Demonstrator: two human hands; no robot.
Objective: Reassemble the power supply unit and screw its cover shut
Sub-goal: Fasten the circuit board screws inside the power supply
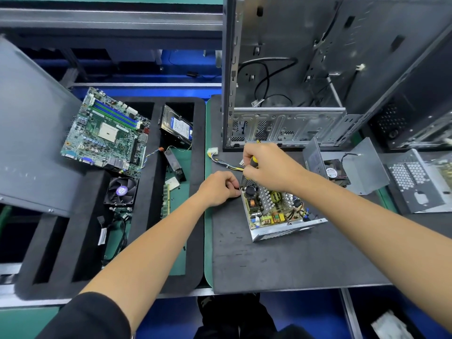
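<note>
Hands at the open power supply, centre of the frame.
The right hand grips a yellow-and-black-handled screwdriver over the far corner of the open silver metal power supply unit on the dark mat; the left hand pinches its fingers at that corner. The grey metal cover with fan lies at right.

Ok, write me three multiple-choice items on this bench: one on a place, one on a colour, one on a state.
1. Where does the motherboard lie?
A. in the case
B. on the foam tray, left of the mat
C. on the PSU

2. What colour is the screwdriver handle?
A. red
B. blue
C. yellow and black

3. What state is the PSU in?
A. cover off, board exposed
B. cover screwed shut
C. mounted in the case

Answers:
1. B: it rests on the foam tray.
2. C: yellow and black show in the right hand.
3. A: coils and heatsinks show, and the cover lies apart.
</note>
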